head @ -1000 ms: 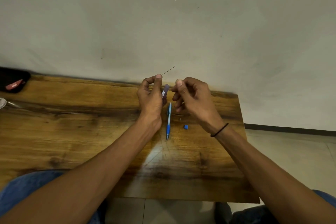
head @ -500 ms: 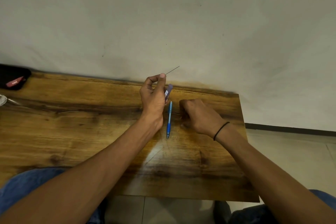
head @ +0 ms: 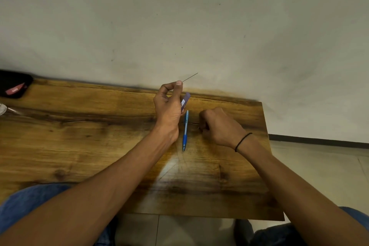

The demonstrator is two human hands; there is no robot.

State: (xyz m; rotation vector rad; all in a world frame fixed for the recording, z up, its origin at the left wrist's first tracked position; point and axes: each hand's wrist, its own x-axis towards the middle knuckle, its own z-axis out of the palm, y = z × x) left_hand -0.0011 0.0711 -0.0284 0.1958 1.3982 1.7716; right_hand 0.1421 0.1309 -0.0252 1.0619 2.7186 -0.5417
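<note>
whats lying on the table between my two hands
A blue pen lies lengthwise on the table between the left hand, which pinches a thin rod, and the right hand, curled beside it. The head view shows it.

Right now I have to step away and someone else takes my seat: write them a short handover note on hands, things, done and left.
Left hand: raised, pinches a thin lead and holds a purple case.
Right hand: down on the table, fingers curled; what it holds is hidden.
The blue pencil lies flat between the hands.
Done: one lead is out.
Left: probably feeding it into the pencil.
</note>
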